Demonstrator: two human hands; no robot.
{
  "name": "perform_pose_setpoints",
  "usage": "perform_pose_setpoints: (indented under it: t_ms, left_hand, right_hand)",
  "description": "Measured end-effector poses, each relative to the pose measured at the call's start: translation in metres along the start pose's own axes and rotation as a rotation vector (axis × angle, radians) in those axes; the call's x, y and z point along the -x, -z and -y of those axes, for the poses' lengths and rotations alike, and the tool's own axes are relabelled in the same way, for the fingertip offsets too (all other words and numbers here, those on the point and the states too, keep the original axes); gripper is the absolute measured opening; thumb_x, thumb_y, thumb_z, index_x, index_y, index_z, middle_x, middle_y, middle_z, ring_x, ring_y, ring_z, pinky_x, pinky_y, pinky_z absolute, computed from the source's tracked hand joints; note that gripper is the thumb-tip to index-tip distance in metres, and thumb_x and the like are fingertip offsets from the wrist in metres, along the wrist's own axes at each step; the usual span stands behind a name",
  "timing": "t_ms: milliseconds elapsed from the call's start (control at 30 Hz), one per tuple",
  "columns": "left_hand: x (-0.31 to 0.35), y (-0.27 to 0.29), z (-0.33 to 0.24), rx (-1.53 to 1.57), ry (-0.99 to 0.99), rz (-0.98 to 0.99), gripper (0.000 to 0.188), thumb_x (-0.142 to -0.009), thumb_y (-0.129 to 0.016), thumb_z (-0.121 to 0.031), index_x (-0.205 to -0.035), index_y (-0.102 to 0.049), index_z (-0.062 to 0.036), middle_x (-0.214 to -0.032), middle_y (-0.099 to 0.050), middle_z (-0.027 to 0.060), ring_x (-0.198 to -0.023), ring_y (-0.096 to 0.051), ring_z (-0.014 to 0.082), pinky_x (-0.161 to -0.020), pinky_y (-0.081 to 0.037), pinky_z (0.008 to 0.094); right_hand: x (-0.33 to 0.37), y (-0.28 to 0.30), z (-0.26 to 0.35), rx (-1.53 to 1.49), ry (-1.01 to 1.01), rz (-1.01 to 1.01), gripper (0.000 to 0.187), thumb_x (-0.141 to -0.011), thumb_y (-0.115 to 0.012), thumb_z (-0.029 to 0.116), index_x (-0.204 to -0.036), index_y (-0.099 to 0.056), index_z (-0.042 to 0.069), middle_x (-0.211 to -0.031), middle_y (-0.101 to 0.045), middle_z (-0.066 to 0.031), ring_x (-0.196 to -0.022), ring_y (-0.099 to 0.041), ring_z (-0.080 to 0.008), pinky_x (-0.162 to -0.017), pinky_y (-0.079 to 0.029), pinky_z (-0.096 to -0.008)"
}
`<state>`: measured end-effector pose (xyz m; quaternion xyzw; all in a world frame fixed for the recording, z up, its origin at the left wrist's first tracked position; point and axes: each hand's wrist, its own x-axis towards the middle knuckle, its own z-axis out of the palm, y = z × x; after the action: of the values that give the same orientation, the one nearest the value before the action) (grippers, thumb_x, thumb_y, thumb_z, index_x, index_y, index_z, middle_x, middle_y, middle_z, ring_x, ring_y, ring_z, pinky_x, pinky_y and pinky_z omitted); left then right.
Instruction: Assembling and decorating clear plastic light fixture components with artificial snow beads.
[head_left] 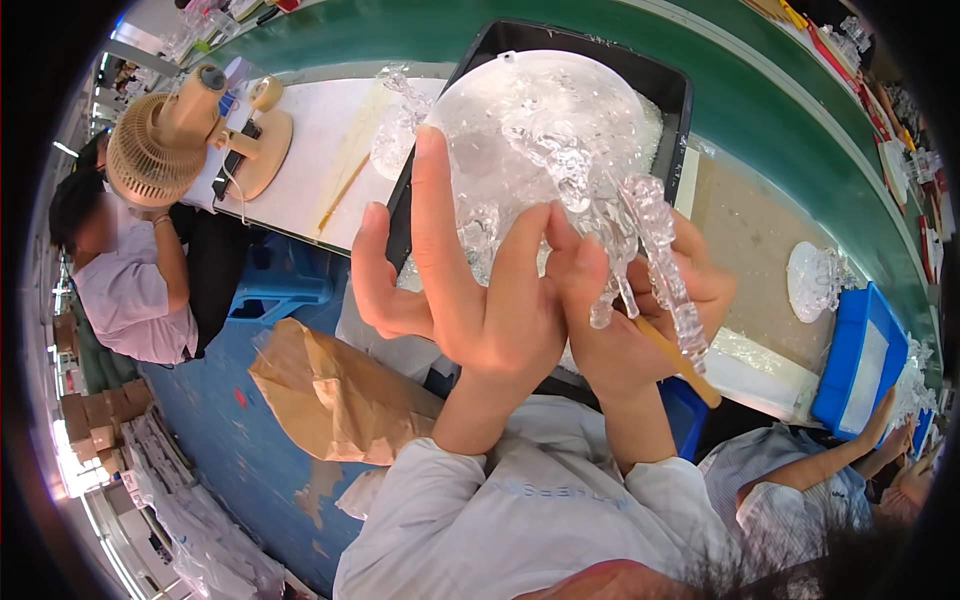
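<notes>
Holding a clear plastic piece (655, 235) up over the near side of a black tray (683, 105), mostly in the right hand (625, 345). Piece is knobbly, with thin branches and one long textured leg slanting down to the right. Can't tell where it ends and the clear parts behind it begin.

Right hand is clamped on it, fingers wrapped behind, thumb on the near side. Same hand also has a yellow stick (685, 368), tip pointing near and right.

Left hand (490, 315) is just beside it: a couple of fingers raised and spread, index and thumb drawn in at the piece's left edge. Can't tell if they actually grip it.

Tray sits on the worktop (315, 130); inside is a large whitish round dish (470, 95), more clear parts (478, 225) toward its near left.

Left of tray: another clear part, a thin yellow rod (343, 195), then a beige fan (155, 150).

Right: clear part on a round base (815, 282), then a blue bin (828, 385).

Near left, on the floor side: brown paper bag (325, 395), blue stool (280, 285). Co-worker (135, 285) seated far left.
</notes>
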<state>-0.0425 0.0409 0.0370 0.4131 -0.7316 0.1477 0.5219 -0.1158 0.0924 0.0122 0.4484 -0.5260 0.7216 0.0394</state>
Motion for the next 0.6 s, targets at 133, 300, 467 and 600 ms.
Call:
perform_pose_setpoints:
  t_ms: [133, 300, 467, 600]
  left_hand:
    - [0.0, -0.002, 0.001, 0.015, -0.018, -0.014, 0.026, -0.082, -0.063, -0.038, -0.076, -0.07, -0.0139, -0.128, -0.06, 0.019, -0.123, -0.035, 0.0387, -0.088, -0.036, 0.0385]
    - [-0.002, -0.005, 0.006, 0.057, -0.066, -0.018, 0.03, -0.085, -0.06, -0.037, -0.075, -0.068, -0.01, -0.126, -0.061, 0.0211, -0.122, -0.035, 0.0394, -0.09, -0.036, 0.0386]
    - [-0.003, -0.01, 0.01, 0.137, -0.072, -0.034, 0.019, -0.077, -0.065, -0.029, -0.072, -0.066, -0.0107, -0.127, -0.06, 0.0205, -0.122, -0.037, 0.0381, -0.095, -0.035, 0.0386]
    - [-0.003, -0.014, 0.014, 0.199, -0.06, -0.021, 0.012, -0.071, -0.069, -0.023, -0.07, -0.065, -0.0125, -0.127, -0.06, 0.0193, -0.123, -0.038, 0.0362, -0.098, -0.033, 0.0387]
  right_hand:
    - [0.001, 0.0, -0.001, 0.004, 0.011, 0.014, 0.056, -0.073, -0.078, -0.004, -0.107, -0.034, 0.003, -0.121, -0.054, -0.027, -0.106, -0.062, -0.0254, -0.085, -0.055, -0.0335]
    - [0.0, -0.008, -0.009, -0.038, 0.103, -0.104, 0.05, -0.073, -0.083, 0.007, -0.102, -0.042, 0.002, -0.109, -0.062, -0.0282, -0.087, -0.069, -0.0244, -0.063, -0.056, -0.0251]
    - [-0.003, -0.011, -0.012, -0.063, 0.125, -0.121, 0.049, -0.074, -0.082, 0.008, -0.101, -0.042, 0.001, -0.108, -0.062, -0.0284, -0.086, -0.069, -0.0235, -0.063, -0.056, -0.0252]
    - [-0.007, -0.007, -0.002, 0.086, 0.008, -0.118, 0.047, -0.076, -0.08, 0.007, -0.101, -0.042, 0.0, -0.108, -0.062, -0.0272, -0.083, -0.068, -0.0212, -0.064, -0.057, -0.0274]
